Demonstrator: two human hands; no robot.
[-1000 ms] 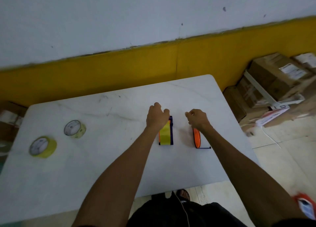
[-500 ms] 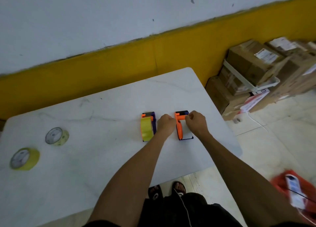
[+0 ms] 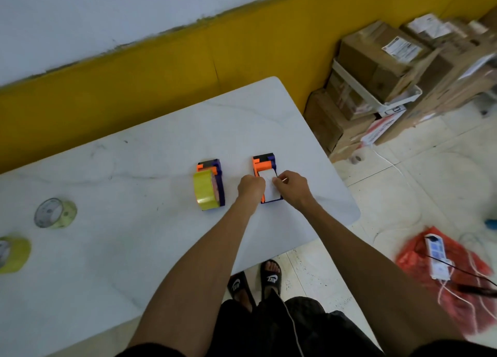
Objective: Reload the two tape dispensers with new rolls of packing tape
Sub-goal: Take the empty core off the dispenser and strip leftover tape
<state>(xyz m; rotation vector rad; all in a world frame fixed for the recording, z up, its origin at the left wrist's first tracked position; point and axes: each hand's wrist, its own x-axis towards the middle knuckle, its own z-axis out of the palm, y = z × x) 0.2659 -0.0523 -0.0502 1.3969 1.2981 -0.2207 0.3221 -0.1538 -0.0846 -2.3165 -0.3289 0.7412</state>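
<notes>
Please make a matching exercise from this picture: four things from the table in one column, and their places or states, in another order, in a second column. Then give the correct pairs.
Things:
1. left dispenser
2. right dispenser
3. near spare roll
4. far spare roll

Places or states:
A. at the table's left edge, partly cut off by the frame
B. both hands at it
C. holds a yellow roll, no hand on it
D. lies loose, between the cut-off roll and the dispensers

Pairs: 1-C, 2-B, 3-A, 4-D
</notes>
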